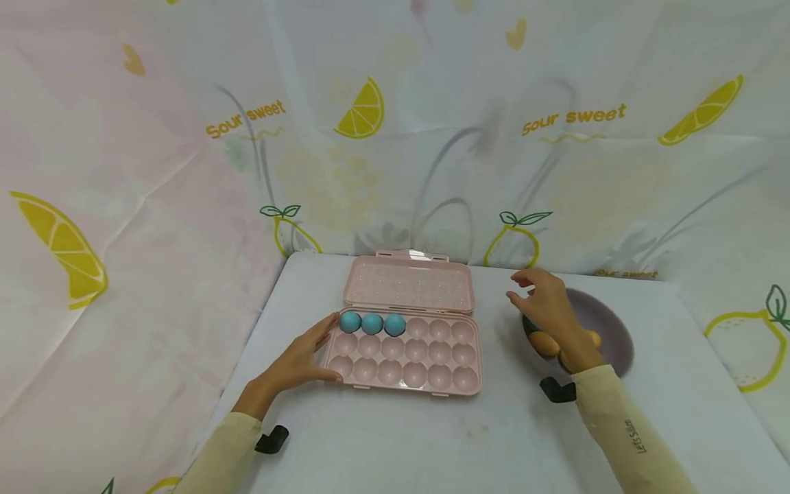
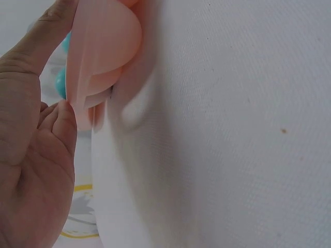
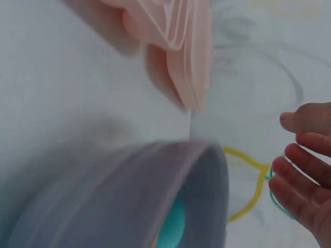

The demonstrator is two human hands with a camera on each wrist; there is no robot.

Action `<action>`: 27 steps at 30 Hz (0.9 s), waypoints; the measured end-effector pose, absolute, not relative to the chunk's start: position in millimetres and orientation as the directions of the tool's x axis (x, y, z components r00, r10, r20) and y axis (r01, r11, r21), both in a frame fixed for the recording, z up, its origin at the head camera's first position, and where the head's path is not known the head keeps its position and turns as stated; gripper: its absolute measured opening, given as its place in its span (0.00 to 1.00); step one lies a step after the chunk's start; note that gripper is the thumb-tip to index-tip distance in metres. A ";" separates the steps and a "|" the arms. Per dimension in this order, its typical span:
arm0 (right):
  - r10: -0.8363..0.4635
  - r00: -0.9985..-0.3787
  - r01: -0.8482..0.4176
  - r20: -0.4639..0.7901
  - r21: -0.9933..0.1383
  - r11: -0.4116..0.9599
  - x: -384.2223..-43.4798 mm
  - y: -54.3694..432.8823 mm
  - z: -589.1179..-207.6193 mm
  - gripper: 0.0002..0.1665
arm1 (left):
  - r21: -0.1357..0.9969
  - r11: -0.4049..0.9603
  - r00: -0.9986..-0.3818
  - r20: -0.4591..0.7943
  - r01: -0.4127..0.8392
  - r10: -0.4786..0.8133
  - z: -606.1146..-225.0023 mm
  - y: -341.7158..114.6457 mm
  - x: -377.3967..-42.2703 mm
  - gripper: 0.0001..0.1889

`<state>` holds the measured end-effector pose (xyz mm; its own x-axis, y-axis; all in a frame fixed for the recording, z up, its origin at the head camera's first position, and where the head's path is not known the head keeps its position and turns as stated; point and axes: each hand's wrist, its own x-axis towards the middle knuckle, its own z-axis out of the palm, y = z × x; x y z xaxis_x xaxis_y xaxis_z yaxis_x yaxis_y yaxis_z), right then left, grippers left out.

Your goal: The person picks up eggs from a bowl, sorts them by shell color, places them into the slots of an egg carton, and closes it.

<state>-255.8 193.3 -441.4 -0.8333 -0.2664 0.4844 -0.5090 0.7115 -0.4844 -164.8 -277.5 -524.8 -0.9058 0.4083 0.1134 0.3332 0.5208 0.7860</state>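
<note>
A pink egg tray (image 1: 404, 355) lies on the table with its lid (image 1: 407, 285) folded back behind it. Blue eggs (image 1: 372, 324) sit in the three leftmost cups of its back row. My left hand (image 1: 302, 357) touches the tray's left end, thumb at the near corner and fingers along the side; the left wrist view shows this hand (image 2: 39, 150) against the rim. Over the left side of a grey-purple bowl (image 1: 611, 329) my right hand (image 1: 546, 302) hovers, fingers loosely bent, holding nothing. Yellow-orange eggs (image 1: 544, 344) lie in the bowl, and a teal egg (image 3: 171, 225) shows inside it.
The white table (image 1: 395, 439) ends at a hanging cloth (image 1: 420, 171) printed with lemons, which rises behind it and at both sides. The bowl stands right of the tray, with a strip of tabletop between them. My right forearm partly covers the bowl.
</note>
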 end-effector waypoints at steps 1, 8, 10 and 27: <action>-0.258 -0.847 -0.486 0.465 -0.482 0.729 -255.5 197.9 -441.5 0.16 | 0.791 0.519 -0.908 0.109 0.326 0.404 -524.9 -276.8 -164.5 0.67; -0.197 -0.958 -0.276 0.210 -0.470 0.838 -249.9 221.3 -446.4 0.16 | 0.777 0.545 -0.913 0.091 0.315 0.398 -528.1 -278.9 -166.0 0.68; -0.180 -0.977 -0.212 0.113 -0.452 0.867 -248.6 225.0 -448.1 0.21 | 0.777 0.540 -0.910 0.099 0.324 0.404 -529.7 -280.8 -167.4 0.68; -0.187 -0.982 -0.158 -0.040 -0.380 0.911 -246.8 237.7 -472.5 0.17 | 0.769 0.556 -0.914 0.088 0.315 0.396 -528.3 -279.9 -166.8 0.69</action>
